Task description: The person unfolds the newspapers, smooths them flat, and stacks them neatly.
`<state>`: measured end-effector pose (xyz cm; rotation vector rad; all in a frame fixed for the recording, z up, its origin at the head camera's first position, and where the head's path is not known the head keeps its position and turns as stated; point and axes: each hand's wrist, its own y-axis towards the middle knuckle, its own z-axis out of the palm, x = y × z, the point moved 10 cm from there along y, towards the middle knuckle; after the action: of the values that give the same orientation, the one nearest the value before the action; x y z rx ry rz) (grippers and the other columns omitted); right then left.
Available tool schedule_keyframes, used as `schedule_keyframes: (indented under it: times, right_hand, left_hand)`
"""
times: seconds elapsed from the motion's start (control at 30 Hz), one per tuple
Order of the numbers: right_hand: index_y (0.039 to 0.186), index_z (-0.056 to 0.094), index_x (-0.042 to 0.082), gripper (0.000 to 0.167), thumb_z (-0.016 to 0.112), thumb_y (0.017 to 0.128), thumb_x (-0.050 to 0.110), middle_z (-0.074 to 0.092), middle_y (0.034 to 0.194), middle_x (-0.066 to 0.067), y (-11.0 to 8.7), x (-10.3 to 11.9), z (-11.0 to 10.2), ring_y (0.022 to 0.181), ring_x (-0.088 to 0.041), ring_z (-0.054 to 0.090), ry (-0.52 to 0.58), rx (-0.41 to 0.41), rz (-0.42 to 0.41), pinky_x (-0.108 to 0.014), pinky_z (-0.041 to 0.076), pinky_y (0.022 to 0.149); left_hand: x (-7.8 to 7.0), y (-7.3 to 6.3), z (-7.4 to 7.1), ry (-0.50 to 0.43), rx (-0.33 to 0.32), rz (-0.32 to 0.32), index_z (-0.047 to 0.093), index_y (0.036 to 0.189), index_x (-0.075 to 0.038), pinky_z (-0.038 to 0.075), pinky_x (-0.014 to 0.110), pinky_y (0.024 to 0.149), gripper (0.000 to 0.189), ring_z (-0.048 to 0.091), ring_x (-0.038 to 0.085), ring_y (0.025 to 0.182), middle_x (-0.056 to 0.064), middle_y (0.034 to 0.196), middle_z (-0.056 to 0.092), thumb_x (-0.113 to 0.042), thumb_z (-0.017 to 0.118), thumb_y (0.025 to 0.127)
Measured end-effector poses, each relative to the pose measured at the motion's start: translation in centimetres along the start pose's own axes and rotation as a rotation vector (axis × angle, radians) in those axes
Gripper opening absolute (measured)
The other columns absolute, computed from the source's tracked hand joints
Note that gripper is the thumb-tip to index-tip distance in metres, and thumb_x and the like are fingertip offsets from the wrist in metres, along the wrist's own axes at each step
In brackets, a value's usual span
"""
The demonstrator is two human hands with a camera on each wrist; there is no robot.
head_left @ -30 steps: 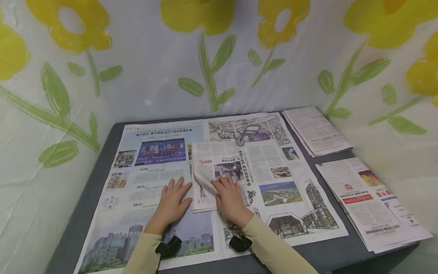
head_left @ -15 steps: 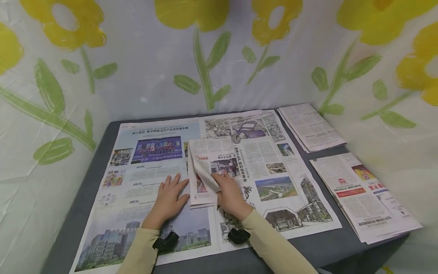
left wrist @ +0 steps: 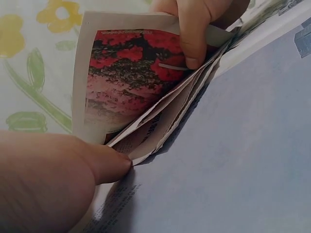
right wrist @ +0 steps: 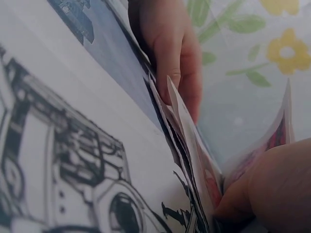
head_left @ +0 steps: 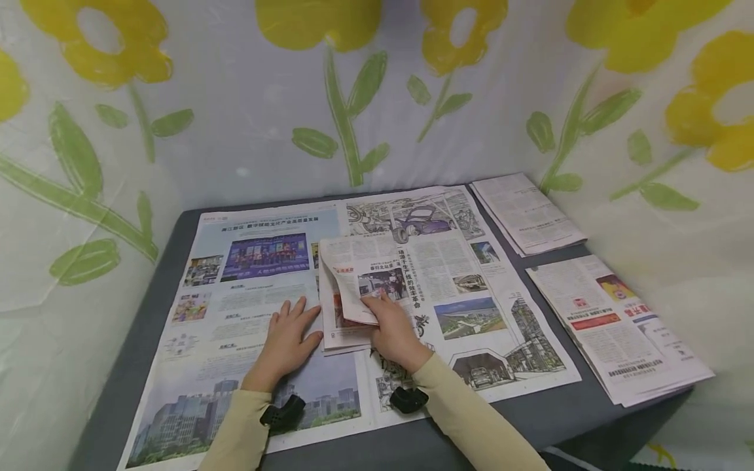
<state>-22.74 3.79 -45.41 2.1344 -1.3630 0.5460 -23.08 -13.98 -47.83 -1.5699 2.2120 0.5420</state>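
Note:
A small folded newspaper lies on a large spread newspaper in the head view. My right hand pinches its near part, where a page flap stands lifted and curled back. The left wrist view shows a red flower photo on the raised page and several layers fanned apart below. My left hand rests with fingers spread on the large sheet at the folded newspaper's left edge. Its thumb touches the near corner of the layers.
Two stacks of folded newspaper lie on the right of the dark table: a far stack and a nearer stack. A flower-printed curtain surrounds the table at the back and sides. Each wrist wears a black camera strap.
My right hand's fingers, spread flat on the folded newspaper a second ago, have curled in and pinch it. The flap's near edge has lifted and turned. The left hand stays in place.

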Motion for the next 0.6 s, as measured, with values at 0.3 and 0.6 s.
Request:
schedule_keyframes:
  times: [0.3,0.6]
  right_hand:
    - [0.143,0.057,0.002,0.067,0.055,0.078,-0.018,0.062,0.142,-0.019,-0.07,-0.18,0.43,0.144,-0.05,0.042,0.005,0.037,0.029,-0.068,0.034,0.115]
    - [0.141,0.058,0.002,0.063,0.054,0.081,-0.016,0.063,0.141,-0.02,0.2,-0.39,0.17,0.144,-0.051,0.041,0.033,0.021,0.029,-0.067,0.034,0.116]
  left_hand:
    - [0.18,-0.46,0.24,-0.006,-0.001,-0.002,0.057,0.144,-0.003,0.017,0.081,0.113,0.05,0.022,0.062,0.147,0.034,0.158,0.037,-0.019,0.065,0.097]
    - [-0.07,-0.19,-0.22,-0.007,-0.022,0.005,0.058,0.143,-0.003,0.017,0.079,0.114,0.049,0.023,0.062,0.147,0.033,0.157,0.038,-0.018,0.066,0.097]
